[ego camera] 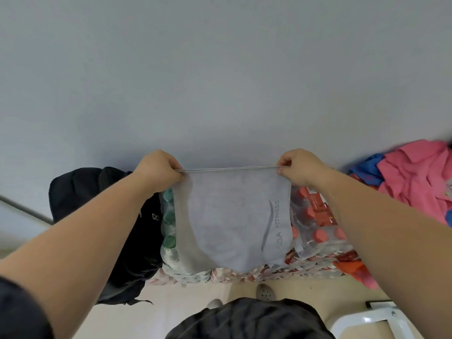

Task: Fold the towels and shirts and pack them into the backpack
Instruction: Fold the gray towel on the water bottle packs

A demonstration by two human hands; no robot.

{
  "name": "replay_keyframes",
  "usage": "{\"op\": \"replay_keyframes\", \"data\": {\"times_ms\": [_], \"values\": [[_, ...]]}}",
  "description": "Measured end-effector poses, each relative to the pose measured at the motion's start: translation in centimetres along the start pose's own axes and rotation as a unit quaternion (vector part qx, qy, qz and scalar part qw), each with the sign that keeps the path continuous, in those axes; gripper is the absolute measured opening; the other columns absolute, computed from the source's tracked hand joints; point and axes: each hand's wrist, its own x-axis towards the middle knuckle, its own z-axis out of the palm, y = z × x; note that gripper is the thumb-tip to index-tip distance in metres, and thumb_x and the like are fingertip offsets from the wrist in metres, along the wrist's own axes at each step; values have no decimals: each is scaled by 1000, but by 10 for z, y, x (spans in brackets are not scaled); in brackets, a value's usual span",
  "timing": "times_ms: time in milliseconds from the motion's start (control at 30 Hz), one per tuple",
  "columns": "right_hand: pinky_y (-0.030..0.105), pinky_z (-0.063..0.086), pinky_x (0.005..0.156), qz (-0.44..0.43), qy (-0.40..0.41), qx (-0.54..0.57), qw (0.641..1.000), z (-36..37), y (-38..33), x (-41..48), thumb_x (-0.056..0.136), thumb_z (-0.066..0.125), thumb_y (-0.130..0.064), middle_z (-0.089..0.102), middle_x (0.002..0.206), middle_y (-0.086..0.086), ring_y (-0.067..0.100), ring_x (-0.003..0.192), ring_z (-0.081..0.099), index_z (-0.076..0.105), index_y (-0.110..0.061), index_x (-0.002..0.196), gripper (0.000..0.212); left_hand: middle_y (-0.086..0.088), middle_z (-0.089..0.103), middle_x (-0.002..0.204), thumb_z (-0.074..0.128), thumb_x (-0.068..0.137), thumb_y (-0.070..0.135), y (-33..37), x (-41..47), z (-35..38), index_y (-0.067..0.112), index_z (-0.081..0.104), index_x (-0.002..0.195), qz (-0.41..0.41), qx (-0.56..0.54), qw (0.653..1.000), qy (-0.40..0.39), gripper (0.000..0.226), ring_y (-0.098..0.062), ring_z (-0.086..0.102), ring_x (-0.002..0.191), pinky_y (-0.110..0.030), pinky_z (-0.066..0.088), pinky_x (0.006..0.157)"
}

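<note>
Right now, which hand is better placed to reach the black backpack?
Probably left: the left hand grips the grey cloth towel beside the black fabric backpack; the right hand holds its far corner, nearer the pink clothes pile.

Soft even light, wide-angle edge distortion

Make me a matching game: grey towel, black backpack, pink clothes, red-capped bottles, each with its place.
1 grey towel
2 black backpack
3 pink clothes
4 red-capped bottles

a heaped at the far right
b pinched by left hand and right hand
c left of the towel
d shrink-wrapped, just right of the towel

Pairs: 1-b, 2-c, 3-a, 4-d
</note>
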Motion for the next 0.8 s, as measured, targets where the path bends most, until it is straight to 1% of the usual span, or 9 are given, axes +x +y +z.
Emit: {"op": "replay_keyframes", "data": {"times_ms": [67, 133, 200, 267, 367, 500, 633, 733, 800], "values": [[31, 53, 71, 26, 5, 53, 998, 3, 1, 12, 92, 67, -18, 71, 92, 1, 22, 74, 70, 69, -19, 89, 3, 7, 66, 68, 74, 80, 14, 1, 11, 2, 18, 77, 79, -6, -6, 999, 37, 6, -8, 58, 64, -20, 38, 51], [33, 56, 57, 60, 17, 149, 987, 4, -3, 23, 94, 65, -15, 69, 84, 4, 24, 58, 71, 68, -17, 89, 6, 10, 64, 67, 71, 81, 13, 5, 23, 2, 19, 77, 80, -12, -10, 997, 81, 9, -8, 58, 63, -20, 40, 53], [37, 59, 54, 81, 42, 260, 961, 4, -9, 34, 95, 61, -9, 67, 80, 12, 30, 60, 72, 64, -17, 85, 14, 6, 66, 70, 70, 82, 13, 9, 34, 1, 21, 75, 79, -29, -31, 993, 113, 10, -18, 63, 68, -24, 48, 61], [41, 60, 60, 96, 64, 340, 933, 4, -16, 42, 95, 58, -4, 68, 81, 18, 32, 69, 73, 63, -18, 82, 19, -1, 69, 67, 67, 82, 12, 14, 42, 2, 19, 72, 75, -64, -108, 983, 135, 11, -25, 69, 64, -32, 57, 62], [42, 63, 69, 79, 99, 346, 930, 8, -17, 49, 90, 63, -3, 72, 83, 13, 30, 78, 73, 66, -20, 79, 20, -8, 70, 62, 59, 85, 8, 19, 44, 6, 15, 72, 85, -111, -220, 959, 140, 14, -22, 67, 48, -26, 51, 46], [35, 56, 73, 33, 143, 318, 937, 8, -11, 47, 81, 69, -9, 69, 73, -3, 18, 70, 67, 71, -25, 76, 17, -14, 74, 80, 63, 90, 12, 18, 31, 12, 17, 70, 84, -93, -316, 932, 152, 10, -26, 71, 58, -33, 56, 57], [23, 48, 68, 14, 135, 306, 942, 9, -7, 17, 83, 74, -12, 70, 75, -7, 10, 68, 62, 73, -24, 79, 12, -2, 74, 70, 63, 83, 10, 5, 1, 21, 23, 72, 76, -66, -258, 952, 153, 18, -20, 73, 65, -41, 61, 67], [17, 48, 64, -6, 102, 255, 962, 17, 6, -20, 83, 78, -16, 71, 75, -15, 3, 70, 64, 74, -25, 79, 11, 4, 72, 66, 65, 79, 11, -6, -37, 30, 26, 76, 79, -40, -124, 982, 138, 18, -18, 70, 67, -31, 55, 71], [12, 47, 64, -2, 75, 242, 967, 24, 18, -45, 83, 78, -17, 70, 74, -20, -3, 70, 64, 75, -26, 82, 10, 5, 74, 75, 69, 79, 9, -15, -68, 41, 23, 78, 86, 7, -24, 991, 133, 18, -18, 69, 72, -28, 52, 73]]}}
